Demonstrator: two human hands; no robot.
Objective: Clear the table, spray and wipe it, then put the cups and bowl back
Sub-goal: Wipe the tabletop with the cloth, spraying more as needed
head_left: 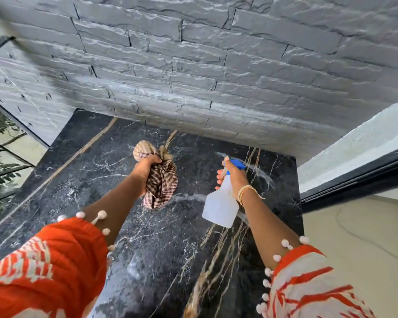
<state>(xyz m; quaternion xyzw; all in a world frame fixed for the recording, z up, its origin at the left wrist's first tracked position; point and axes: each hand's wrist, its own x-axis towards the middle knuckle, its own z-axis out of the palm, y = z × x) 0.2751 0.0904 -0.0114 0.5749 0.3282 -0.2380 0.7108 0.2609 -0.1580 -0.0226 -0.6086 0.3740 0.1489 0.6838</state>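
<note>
A black marble table (97, 171) with white and gold veins fills the middle of the head view; pale wet streaks show on its surface. My left hand (145, 172) grips a bunched brown-and-cream checked cloth (162, 180), held above the table's centre. My right hand (233, 177) holds a translucent white spray bottle (220, 206) by its neck, fingers around the blue trigger head (237, 164), nozzle pointing away toward the far side. No cups or bowl are in view.
A grey stone-brick wall (193, 76) rises right behind the table. A white ledge with a dark frame (354, 171) runs along the right, with beige floor (354, 237) below it. Glass panes and foliage (2, 157) lie to the left.
</note>
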